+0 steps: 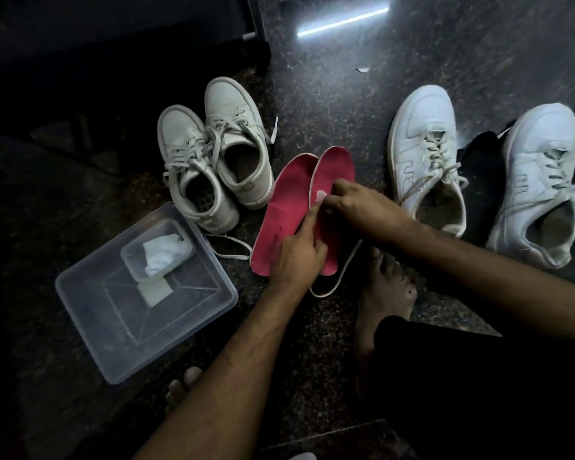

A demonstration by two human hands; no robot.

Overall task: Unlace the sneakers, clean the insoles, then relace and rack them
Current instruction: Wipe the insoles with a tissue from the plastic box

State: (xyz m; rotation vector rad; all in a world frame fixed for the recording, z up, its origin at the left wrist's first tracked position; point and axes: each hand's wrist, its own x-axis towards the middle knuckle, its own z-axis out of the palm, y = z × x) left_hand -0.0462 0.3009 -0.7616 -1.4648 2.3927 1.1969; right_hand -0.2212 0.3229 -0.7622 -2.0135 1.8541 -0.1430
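**Granite floor, two pink insoles under our hands**

Granite flooring [412,54], dark and speckled, runs under everything we see, and a bright strip of reflected light [342,21] cuts across it at the top. The room is dim; a dark piece of furniture [113,44] fills the upper left corner.

We sit on the floor with a bare foot [385,293] drawn in. Two pink insoles [279,207] lie overlapping in front of us, between the two pairs of shoes. Our left hand [296,257] rests on the near end of the insoles, its fingers curled, the forefinger stretched along the pink surface. Our right hand [362,207] pinches a small pale wad [321,195] against the upper insole, fingers drawn together on it.

A loose white lace [339,277] loops on the floor beneath the insoles. The greyish sneakers [213,161] stand to the left, laces slack. The white sneakers [478,174] stand to the right, still laced, with something black [482,180] between them.

At lower left sits a clear plastic tub [90,327], holding a smaller tray with a crumpled white cloth [163,254].
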